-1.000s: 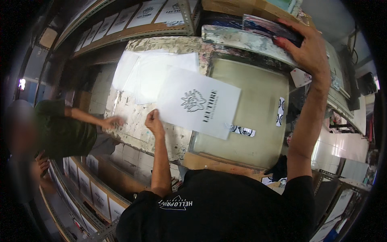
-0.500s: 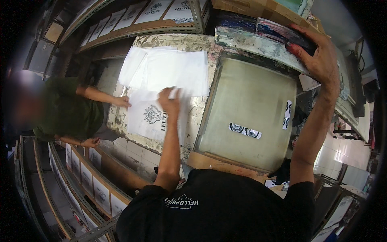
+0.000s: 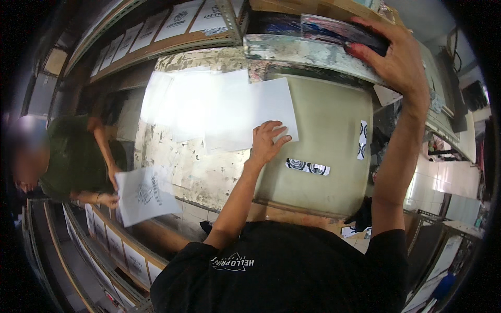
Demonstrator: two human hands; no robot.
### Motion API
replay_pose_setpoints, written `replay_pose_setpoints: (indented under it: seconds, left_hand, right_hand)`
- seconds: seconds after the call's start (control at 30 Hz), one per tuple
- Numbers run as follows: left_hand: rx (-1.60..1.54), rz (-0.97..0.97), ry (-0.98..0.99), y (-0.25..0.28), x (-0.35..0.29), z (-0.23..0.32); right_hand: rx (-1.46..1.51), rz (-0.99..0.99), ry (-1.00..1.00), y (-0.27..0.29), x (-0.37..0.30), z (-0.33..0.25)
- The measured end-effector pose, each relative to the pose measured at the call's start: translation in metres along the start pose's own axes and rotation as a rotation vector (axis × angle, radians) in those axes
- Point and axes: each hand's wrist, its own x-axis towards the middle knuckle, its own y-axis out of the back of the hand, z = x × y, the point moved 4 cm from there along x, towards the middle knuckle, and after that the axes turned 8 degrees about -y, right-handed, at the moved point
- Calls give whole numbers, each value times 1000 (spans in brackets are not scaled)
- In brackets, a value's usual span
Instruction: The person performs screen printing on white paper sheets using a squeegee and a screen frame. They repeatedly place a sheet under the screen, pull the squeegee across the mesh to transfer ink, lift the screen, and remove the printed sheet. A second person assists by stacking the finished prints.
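My left hand rests on a blank white sheet, its fingers bent but apart on top of the paper. That sheet lies partly over the greenish printing bed and partly over the blank sheets on its left. At the far right my right hand is closed round a dark, ink-smeared block that looks like a squeegee, its thumb stained red. This block sits against the paint-spattered frame. To the left, a co-worker's hands hold a printed sheet.
Two patterned strips, one low on the bed and one at its right side, lie flat. A paint-marked table carries the paper. Racks with printed sheets stand at the far left, and more shelves at the near left.
The printed sheet has left the table and is now in the co-worker's hands. My left hand has moved right, and a blank sheet now reaches over the bed. My right hand keeps its grip.
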Motion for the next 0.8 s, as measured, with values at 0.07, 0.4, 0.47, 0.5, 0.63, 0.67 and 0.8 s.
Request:
replay_pose_setpoints:
  seconds: [0.07,0.4,0.47,0.5,0.63,0.67,0.8]
  left_hand:
    - [209,-79,-64,-25,-4,10]
    - [151,-312,-469,-145,37,84]
    - [174,-372,-450,-153,34,95]
    - [176,-399,-447,-153,31,101]
    - [152,-434,-472,-156,15,115]
    - [138,-432,-475,-155,12,117]
    - [105,-433,-477,-150,0,124]
  right_hand:
    - [24,-29,-4,1,-1,-1]
    - [22,-40,-39,8,3,-11]
    - [38,-63,-61,8,2,-9]
    - [38,-77,-70,8,2,-8]
    - [10,-64,-41,5,3,-4]
    - [37,-79,-53,5,3,-5]
    - [31,-128,-103,6,4,-6]
